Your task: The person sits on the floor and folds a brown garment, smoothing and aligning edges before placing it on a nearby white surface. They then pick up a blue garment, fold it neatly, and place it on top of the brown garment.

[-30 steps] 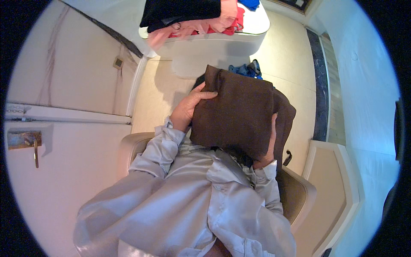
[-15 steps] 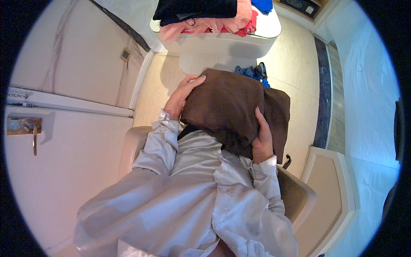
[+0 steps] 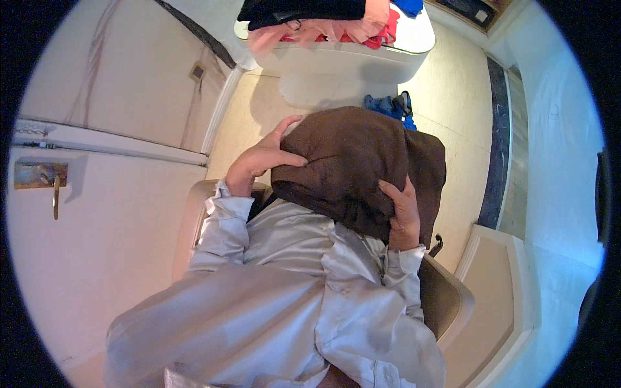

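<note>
A folded piece of dark brown cloth [image 3: 343, 158], perhaps a garment, lies over my lap. My left hand [image 3: 262, 158] grips its left edge, the thumb pressed on top and the other fingers partly hidden by the fabric. On the right side, my right hand [image 3: 403, 212] holds a fold, its thumb on top and the lower fingers out of sight beneath the cloth. Another layer of the brown cloth hangs past my right hand. Both forearms are in shiny pale grey sleeves.
Ahead stands a white table [image 3: 336, 64] bearing black clothing [image 3: 304, 11] and pink clothing [image 3: 317, 33]. A blue strappy item [image 3: 387, 105] lies on the floor by the table. I sit in an armchair [image 3: 446, 294]; a white door [image 3: 97, 258] is at left.
My left hand has shifted left and down, and its thumb now presses on the cloth top. The right thumb has moved lower. The cloth looks more crumpled, and the view has shifted slightly.
</note>
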A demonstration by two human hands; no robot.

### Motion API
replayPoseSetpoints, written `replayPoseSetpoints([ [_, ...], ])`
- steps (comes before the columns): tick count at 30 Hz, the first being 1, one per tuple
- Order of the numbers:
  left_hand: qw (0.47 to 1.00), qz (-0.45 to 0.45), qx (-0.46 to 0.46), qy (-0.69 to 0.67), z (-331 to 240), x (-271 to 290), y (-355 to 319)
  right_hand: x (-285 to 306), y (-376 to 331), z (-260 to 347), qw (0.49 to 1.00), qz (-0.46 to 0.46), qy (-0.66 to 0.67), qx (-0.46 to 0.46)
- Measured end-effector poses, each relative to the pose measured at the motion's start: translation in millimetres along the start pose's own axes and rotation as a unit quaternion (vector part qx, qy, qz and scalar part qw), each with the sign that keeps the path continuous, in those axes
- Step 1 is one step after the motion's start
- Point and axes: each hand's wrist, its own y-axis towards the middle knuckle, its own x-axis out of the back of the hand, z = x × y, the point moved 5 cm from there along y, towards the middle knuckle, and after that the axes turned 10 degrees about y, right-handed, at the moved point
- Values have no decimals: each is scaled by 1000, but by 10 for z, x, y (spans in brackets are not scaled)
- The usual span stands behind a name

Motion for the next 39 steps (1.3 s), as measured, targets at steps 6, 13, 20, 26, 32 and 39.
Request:
replayPoseSetpoints([
  [6, 950, -82, -4, 301, 59, 49, 13, 35, -27, -32, 993, -5, -111, 34],
  [13, 904, -195, -209, 318, -934, -564, 16, -59, -87, -39, 991, 6, -125, 50],
  [20, 925, -19, -50, 377, -1131, -1092, 168, -415, -260, -84, 855, 87, -474, 190],
  [26, 944, -104, -81, 302, -755, -754, 312, -922, -473, -12, 808, 181, -509, 237],
  [32, 958, -117, -169, 200, -420, -501, 461, -416, -147, 172, 882, 7, -399, 252],
  [39, 978, -115, -146, 96, -653, -427, 310, -496, 33, -73, 717, 6, -658, 227],
])
